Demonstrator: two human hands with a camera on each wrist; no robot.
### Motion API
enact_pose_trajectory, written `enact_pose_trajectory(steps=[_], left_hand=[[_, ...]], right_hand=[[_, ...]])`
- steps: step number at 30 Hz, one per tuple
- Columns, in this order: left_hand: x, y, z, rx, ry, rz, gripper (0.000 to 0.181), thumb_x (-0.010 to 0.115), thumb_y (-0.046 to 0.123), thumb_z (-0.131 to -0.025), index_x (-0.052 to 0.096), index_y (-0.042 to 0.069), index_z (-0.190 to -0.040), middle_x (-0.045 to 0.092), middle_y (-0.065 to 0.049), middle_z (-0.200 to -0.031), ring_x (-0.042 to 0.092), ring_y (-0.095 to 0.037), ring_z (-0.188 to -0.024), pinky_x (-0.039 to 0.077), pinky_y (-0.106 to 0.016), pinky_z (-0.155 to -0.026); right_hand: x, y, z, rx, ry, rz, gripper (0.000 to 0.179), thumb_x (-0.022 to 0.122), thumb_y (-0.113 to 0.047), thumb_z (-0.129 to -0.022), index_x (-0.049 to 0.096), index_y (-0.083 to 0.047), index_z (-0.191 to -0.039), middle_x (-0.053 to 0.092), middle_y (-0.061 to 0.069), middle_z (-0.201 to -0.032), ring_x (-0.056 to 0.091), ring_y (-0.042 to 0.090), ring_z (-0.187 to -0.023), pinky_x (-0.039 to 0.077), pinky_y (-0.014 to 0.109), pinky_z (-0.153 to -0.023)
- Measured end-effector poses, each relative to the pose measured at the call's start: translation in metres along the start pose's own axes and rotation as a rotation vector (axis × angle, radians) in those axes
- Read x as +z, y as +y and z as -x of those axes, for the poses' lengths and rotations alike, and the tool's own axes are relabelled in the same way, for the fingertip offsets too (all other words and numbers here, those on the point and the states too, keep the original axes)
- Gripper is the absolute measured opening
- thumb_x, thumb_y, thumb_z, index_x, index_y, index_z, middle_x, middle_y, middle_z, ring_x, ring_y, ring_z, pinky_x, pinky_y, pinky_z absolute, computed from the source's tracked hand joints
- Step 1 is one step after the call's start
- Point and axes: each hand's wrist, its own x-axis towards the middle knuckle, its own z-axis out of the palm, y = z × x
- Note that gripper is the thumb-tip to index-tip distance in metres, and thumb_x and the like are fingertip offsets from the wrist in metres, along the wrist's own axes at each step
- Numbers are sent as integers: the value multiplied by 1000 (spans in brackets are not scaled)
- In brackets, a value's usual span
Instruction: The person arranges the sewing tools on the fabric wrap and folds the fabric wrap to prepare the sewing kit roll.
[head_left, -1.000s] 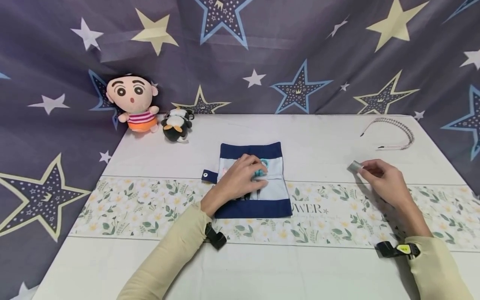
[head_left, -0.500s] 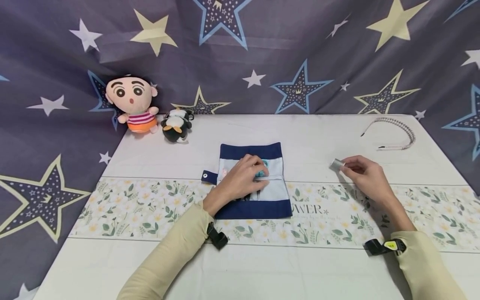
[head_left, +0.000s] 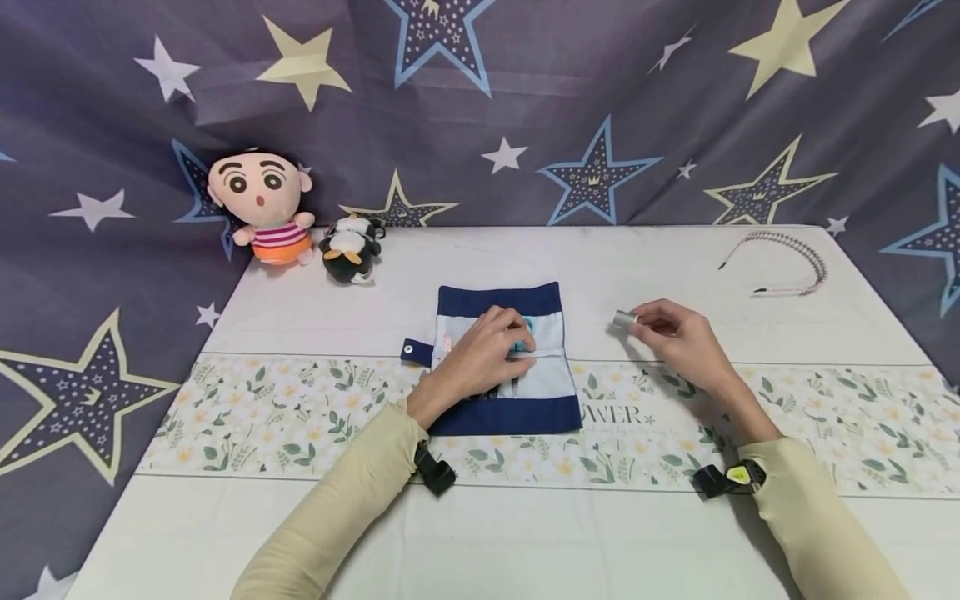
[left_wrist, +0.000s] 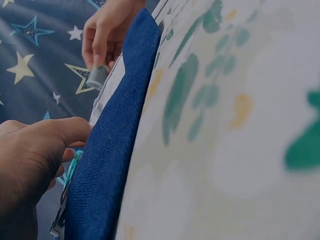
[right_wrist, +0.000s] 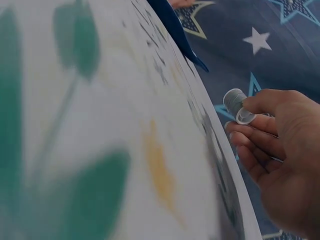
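An unfolded fabric sewing pouch, navy at both ends and pale blue inside, lies mid-table with a snap tab out to its left. My left hand rests on its inside, fingers loosely bent. Beside those fingers shows part of a teal item; the hand hides the rest. Right of the pouch, my right hand pinches a spool of grey thread between thumb and fingers, above the table. In the right wrist view, the spool has white ends.
At the back left sit a plush doll in striped top and a penguin plush. A braided headband lies at the back right. Starry cloth hangs behind the white table, which has a floral band.
My right hand has moved left toward the pouch, carrying the thread spool. The left hand has stayed in place on the pouch.
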Motion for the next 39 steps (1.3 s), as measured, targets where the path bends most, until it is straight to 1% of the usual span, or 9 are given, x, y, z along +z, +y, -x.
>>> enact_pose_trajectory(steps=[8, 16, 21, 25, 33, 39], left_hand=[[1, 1, -1, -23, -15, 9, 7, 75, 18, -98, 76, 12, -101, 62, -9, -115, 53, -28, -109, 45, -42, -96], [2, 1, 0, -8, -3, 24, 5, 74, 17, -98, 75, 12, -99, 62, -9, -114, 53, -28, -107, 44, -42, -97], [2, 0, 0, -19, 4, 45, 5, 75, 17, -98, 75, 12, -99, 62, -8, -112, 53, -27, -105, 44, -41, -95], [2, 0, 0, -27, 3, 57, 6, 75, 17, -98, 76, 11, -100, 62, -7, -110, 53, -26, -102, 44, -40, -92], [2, 0, 1, -41, 13, 68, 5, 76, 16, -97, 76, 12, -100, 61, -6, -107, 51, -24, -97, 43, -39, -86], [2, -1, 1, -43, 14, 83, 6, 76, 16, -97, 76, 11, -100, 61, -5, -106, 51, -24, -96, 43, -38, -85]], right_hand=[[19, -12, -12, -33, -44, -73, 22, 71, -9, -99, 70, 1, -119, 73, 15, -101, 67, 19, -84, 51, 18, -72], [32, -18, -20, -40, -69, -110, 21, 70, -8, -100, 70, 2, -118, 72, 15, -103, 67, 23, -87, 52, 20, -75], [39, -23, -24, -55, -78, -132, 20, 70, -8, -99, 70, 2, -117, 72, 16, -103, 67, 24, -89, 52, 22, -79], [45, -27, -25, -79, -99, -136, 20, 70, -7, -100, 71, 2, -117, 72, 14, -102, 67, 23, -90, 53, 25, -81], [51, -35, -26, -89, -158, -129, 20, 69, -7, -100, 70, 1, -118, 71, 11, -101, 67, 24, -92, 54, 33, -83], [56, -37, -28, -116, -188, -115, 20, 70, -7, -99, 72, -1, -118, 71, 8, -101, 67, 21, -91, 54, 39, -84]])
